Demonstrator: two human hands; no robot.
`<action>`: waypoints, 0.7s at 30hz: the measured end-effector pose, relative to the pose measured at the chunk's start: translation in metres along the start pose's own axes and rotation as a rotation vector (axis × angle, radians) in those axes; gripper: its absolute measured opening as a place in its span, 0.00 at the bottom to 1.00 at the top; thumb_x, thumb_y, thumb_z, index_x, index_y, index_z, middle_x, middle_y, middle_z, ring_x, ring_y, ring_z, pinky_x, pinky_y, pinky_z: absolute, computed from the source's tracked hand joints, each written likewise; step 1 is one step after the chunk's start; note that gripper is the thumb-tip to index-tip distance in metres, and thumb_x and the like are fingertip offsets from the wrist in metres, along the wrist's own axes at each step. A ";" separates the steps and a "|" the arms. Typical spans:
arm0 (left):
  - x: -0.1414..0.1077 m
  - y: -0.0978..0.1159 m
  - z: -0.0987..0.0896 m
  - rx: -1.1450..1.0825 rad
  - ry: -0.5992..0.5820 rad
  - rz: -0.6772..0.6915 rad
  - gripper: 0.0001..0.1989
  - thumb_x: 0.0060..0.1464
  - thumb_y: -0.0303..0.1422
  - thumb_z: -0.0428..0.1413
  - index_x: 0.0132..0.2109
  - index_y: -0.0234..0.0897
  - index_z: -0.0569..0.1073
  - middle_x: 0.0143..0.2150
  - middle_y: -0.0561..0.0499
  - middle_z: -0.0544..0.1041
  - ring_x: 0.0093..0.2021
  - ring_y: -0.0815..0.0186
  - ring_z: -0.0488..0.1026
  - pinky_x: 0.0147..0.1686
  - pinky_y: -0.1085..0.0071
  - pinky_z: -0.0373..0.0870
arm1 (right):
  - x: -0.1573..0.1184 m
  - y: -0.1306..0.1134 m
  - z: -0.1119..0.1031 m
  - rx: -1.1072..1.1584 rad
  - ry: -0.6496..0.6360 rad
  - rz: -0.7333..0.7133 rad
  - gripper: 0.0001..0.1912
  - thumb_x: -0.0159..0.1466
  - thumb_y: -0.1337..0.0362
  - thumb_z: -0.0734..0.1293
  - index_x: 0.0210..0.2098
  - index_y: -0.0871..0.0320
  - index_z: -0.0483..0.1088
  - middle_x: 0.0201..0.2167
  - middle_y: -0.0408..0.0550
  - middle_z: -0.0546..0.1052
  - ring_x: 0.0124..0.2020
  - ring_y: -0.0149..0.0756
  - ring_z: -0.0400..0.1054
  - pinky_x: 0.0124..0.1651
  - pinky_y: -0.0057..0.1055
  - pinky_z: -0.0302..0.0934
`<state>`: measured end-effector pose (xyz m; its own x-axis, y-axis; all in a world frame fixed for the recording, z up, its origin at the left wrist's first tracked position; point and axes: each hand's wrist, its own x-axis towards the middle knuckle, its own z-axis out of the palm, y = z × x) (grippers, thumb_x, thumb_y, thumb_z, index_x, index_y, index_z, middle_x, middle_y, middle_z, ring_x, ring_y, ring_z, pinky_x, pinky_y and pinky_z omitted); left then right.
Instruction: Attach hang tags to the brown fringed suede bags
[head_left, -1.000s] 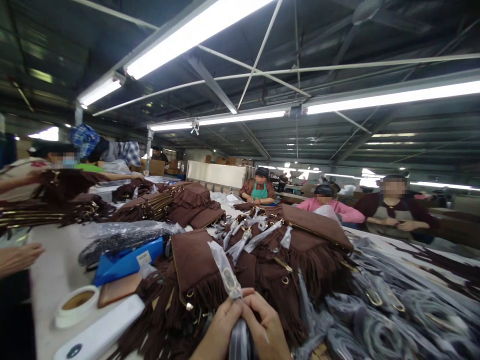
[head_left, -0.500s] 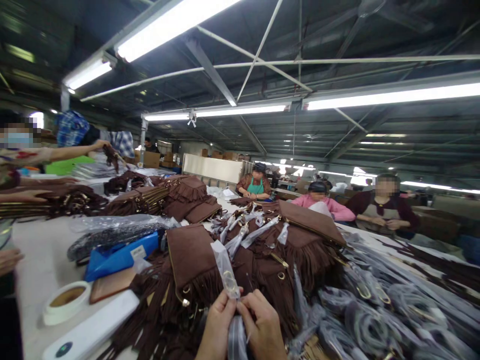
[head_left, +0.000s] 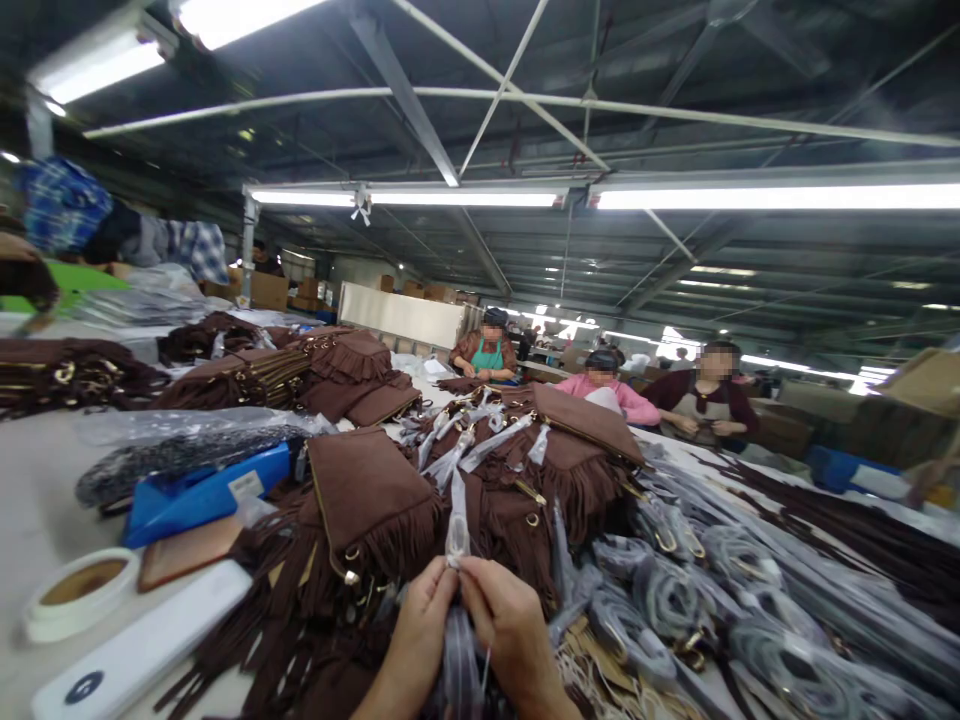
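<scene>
A strap wrapped in clear plastic [head_left: 457, 515] stands up between my hands, a metal clasp faintly visible inside its upper end. My left hand [head_left: 418, 622] pinches it from the left with thumb and fingertips. Close against it, my right hand [head_left: 511, 622] pinches the same spot from the right, and a thin pale strand hangs by its fingers. Below the pinch the wrapped strap runs down between my palms. Just behind lies a brown fringed bag [head_left: 367, 485] with a gold zip. More brown fringed bags [head_left: 592, 425] are heaped beyond, some with plastic-wrapped hardware.
Coiled, plastic-wrapped straps [head_left: 667, 600] crowd the right side. On the left lie a roll of white tape [head_left: 75, 600], a long white device [head_left: 142, 650], a brown flat case [head_left: 191, 548] and a blue packet [head_left: 206, 490]. Several people sit across the table [head_left: 45, 470].
The view has turned to the right, so the table's contents shift left. My hands stay pinched on the strap, whose upper end now stands straighter. The person at far left has mostly left view.
</scene>
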<state>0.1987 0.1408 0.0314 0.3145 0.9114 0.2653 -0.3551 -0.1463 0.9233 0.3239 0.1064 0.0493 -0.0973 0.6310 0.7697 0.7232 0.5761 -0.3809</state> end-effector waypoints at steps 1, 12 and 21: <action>0.000 -0.002 0.001 -0.006 -0.022 -0.008 0.26 0.48 0.56 0.59 0.35 0.35 0.76 0.34 0.48 0.78 0.40 0.56 0.72 0.44 0.66 0.67 | -0.001 0.000 0.001 -0.012 0.003 0.020 0.14 0.71 0.63 0.57 0.40 0.57 0.74 0.33 0.50 0.80 0.35 0.38 0.76 0.41 0.27 0.66; -0.002 -0.009 -0.002 0.094 -0.002 0.023 0.17 0.54 0.44 0.54 0.42 0.35 0.73 0.42 0.45 0.77 0.45 0.55 0.71 0.48 0.65 0.65 | -0.008 -0.007 0.006 0.096 -0.065 0.242 0.12 0.67 0.60 0.59 0.29 0.58 0.68 0.20 0.41 0.69 0.20 0.32 0.65 0.25 0.26 0.52; -0.004 0.001 0.005 0.123 -0.066 -0.014 0.20 0.54 0.51 0.54 0.27 0.39 0.65 0.23 0.56 0.66 0.27 0.65 0.62 0.32 0.69 0.60 | 0.002 0.007 -0.010 0.565 -0.002 0.698 0.28 0.57 0.36 0.65 0.27 0.56 0.66 0.14 0.31 0.54 0.13 0.24 0.45 0.15 0.23 0.40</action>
<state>0.2015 0.1350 0.0327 0.3772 0.8870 0.2664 -0.2409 -0.1837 0.9530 0.3356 0.1069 0.0532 0.2369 0.9340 0.2673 0.1738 0.2300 -0.9576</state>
